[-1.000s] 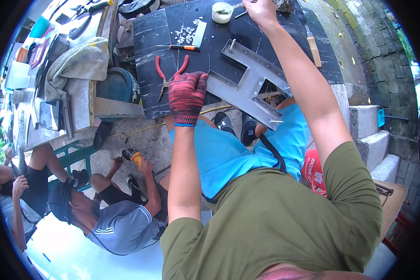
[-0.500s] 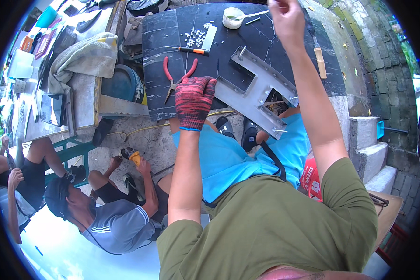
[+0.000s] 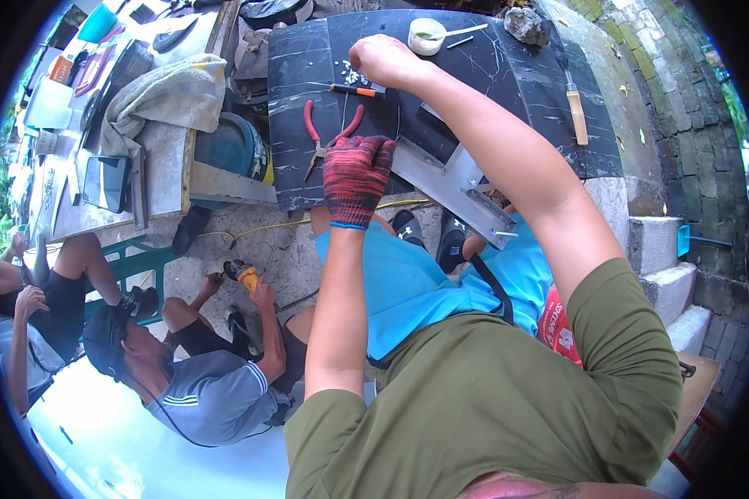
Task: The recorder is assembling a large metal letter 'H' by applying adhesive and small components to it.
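Note:
My left hand point(image 3: 358, 179), in a red and black knit glove, is closed on the near left end of a grey metal letter-like frame point(image 3: 449, 187). The frame has raised edges and lies partly over the table's near edge, and my right forearm hides some of it. My bare right hand point(image 3: 384, 61) is above the small white pieces point(image 3: 352, 76), its fingers bent and pressed together; what they hold, if anything, is hidden. Just below it lies an orange and black screwdriver point(image 3: 354, 90). Red-handled pliers point(image 3: 319, 150) rest beside my gloved hand.
On the black marbled table point(image 3: 491, 100) are a white tub point(image 3: 425, 38) with a stick across it, a stone point(image 3: 525, 26) and a wooden-handled tool point(image 3: 577, 116). At left, a person holds a yellow power tool point(image 3: 245, 276). A towel point(image 3: 162, 104) drapes over the side table.
My right hand has swung from beyond the white tub leftward to the small white pieces. A stone it covered now shows. My left hand still grips the metal frame.

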`<state>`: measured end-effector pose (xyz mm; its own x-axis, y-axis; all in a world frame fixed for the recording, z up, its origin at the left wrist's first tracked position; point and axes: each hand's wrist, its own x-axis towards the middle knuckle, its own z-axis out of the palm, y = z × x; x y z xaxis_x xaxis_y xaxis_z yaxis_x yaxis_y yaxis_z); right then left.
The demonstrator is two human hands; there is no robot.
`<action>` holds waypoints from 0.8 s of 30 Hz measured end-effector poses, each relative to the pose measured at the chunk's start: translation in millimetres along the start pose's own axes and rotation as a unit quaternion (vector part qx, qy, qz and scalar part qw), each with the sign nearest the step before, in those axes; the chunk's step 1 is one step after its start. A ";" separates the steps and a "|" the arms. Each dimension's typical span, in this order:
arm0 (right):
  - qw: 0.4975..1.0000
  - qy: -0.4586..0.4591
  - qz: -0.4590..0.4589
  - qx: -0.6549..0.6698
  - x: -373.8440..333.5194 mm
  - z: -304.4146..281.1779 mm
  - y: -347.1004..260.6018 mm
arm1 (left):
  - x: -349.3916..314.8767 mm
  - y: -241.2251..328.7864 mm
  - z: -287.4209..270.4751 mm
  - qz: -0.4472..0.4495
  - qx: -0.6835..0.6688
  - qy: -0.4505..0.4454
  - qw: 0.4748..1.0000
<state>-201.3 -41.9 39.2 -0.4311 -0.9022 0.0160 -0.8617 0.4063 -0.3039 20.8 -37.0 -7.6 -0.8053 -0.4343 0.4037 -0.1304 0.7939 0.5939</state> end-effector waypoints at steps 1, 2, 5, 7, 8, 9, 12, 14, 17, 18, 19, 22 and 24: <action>1.000 -0.001 -0.002 0.001 2.6 2.1 -2.3 | -0.8 -0.9 -0.2 -0.009 -0.007 -0.003 1.000; 1.000 -0.015 0.005 -0.007 4.7 4.1 -4.2 | -1.5 -1.4 0.2 -0.010 -0.006 -0.003 1.000; 0.999 -0.032 0.010 -0.018 7.5 7.3 -5.8 | -2.1 -1.6 2.0 0.014 0.005 0.034 0.999; 0.999 -0.036 0.009 -0.022 7.8 9.1 -5.1 | -2.1 -1.2 2.2 0.040 0.023 0.058 0.997; 0.999 -0.031 0.006 -0.027 7.8 10.1 -4.2 | -2.4 -0.5 1.9 0.039 0.022 0.057 0.997; 0.999 -0.027 0.002 -0.031 7.8 11.2 -3.4 | -2.8 0.1 1.4 0.023 0.016 0.043 0.999; 0.999 -0.012 -0.027 -0.035 10.5 15.3 4.4 | -2.7 0.6 0.9 0.015 0.008 0.030 0.999; 0.999 -0.024 -0.021 -0.039 13.8 16.0 4.6 | -2.2 1.4 -0.8 0.020 0.006 0.032 0.999; 0.998 -0.037 -0.010 -0.051 15.7 16.5 1.8 | -1.8 3.2 -3.5 0.009 0.001 0.015 1.000; 0.997 -0.040 -0.006 -0.060 15.6 16.1 0.9 | -1.8 4.1 -3.8 0.001 0.002 0.011 1.000; 0.997 -0.039 -0.005 -0.060 16.2 16.1 2.1 | -1.5 4.8 -3.9 -0.006 0.002 0.008 1.000; 0.997 -0.047 -0.021 -0.052 17.2 14.4 2.3 | -2.5 2.3 -1.4 0.004 0.021 0.014 1.000; 0.996 -0.066 -0.006 -0.057 17.0 12.7 -3.3 | -3.3 -0.6 -1.4 0.000 0.014 0.008 1.000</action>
<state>-202.4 -60.5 28.3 -0.3878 -0.9152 -0.1097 -0.8946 0.4024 -0.1942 24.4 -36.6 -8.3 -0.7966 -0.4397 0.4148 -0.1461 0.8060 0.5736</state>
